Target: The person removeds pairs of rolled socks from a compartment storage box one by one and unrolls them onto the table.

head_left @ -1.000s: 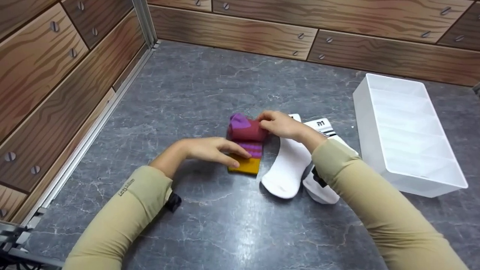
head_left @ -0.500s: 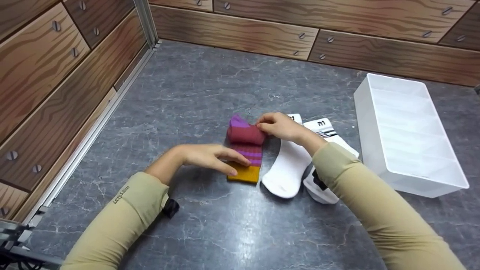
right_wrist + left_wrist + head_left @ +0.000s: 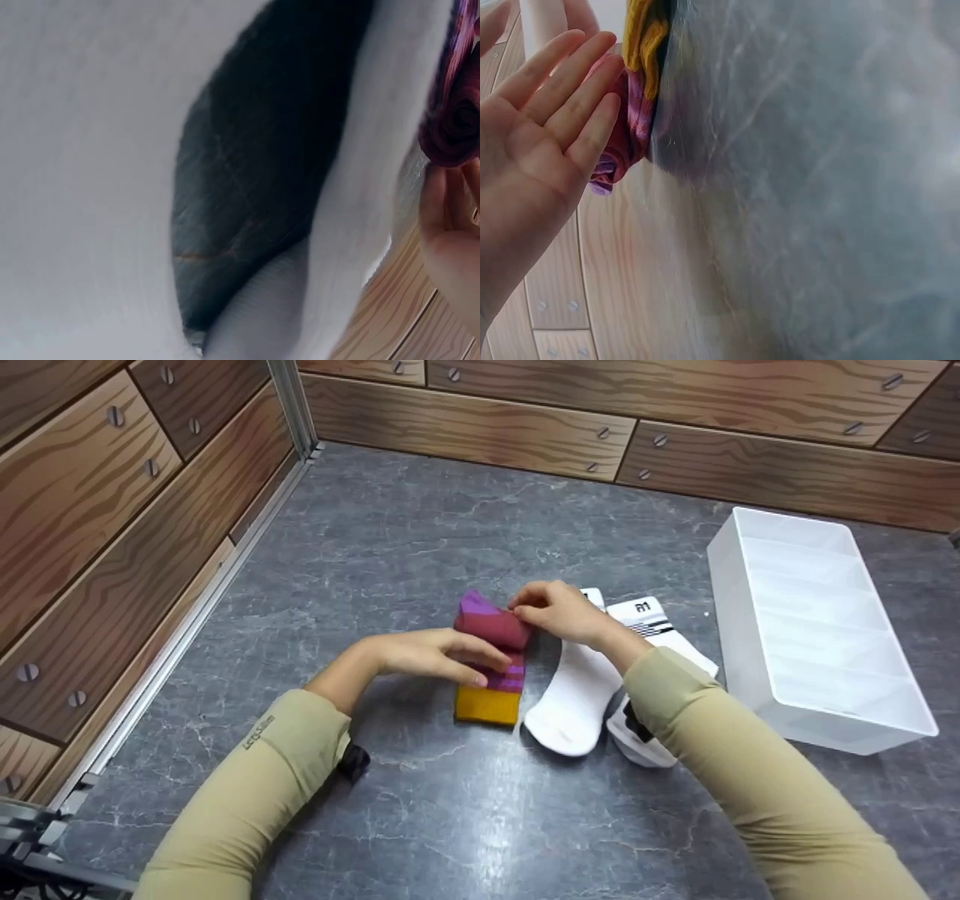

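Observation:
A burgundy, purple and mustard striped sock (image 3: 489,703) lies partly rolled up on the table, its mustard cuff toward me and the roll (image 3: 487,628) at the far end. My left hand (image 3: 424,655) reaches over it from the left, fingers nearly straight at the roll's near side; in the left wrist view its palm (image 3: 547,135) shows flat beside the sock. With thumb and fingertips my right hand (image 3: 559,609) pinches the roll's right end. Seen from the right wrist, the spiral end of the roll (image 3: 457,124) sits at those fingers.
Two white socks (image 3: 574,697) with black logos lie flat under and beside the right forearm. Farther right stands a translucent white box (image 3: 739,607) with several compartments. Wood-patterned walls (image 3: 465,420) close off the back and left of the grey table (image 3: 390,532).
The sock has slid a little toward me, its cuff now nearer. My left hand first drew back slightly, then moved forward to the roll. The right hand stays at the roll's right end.

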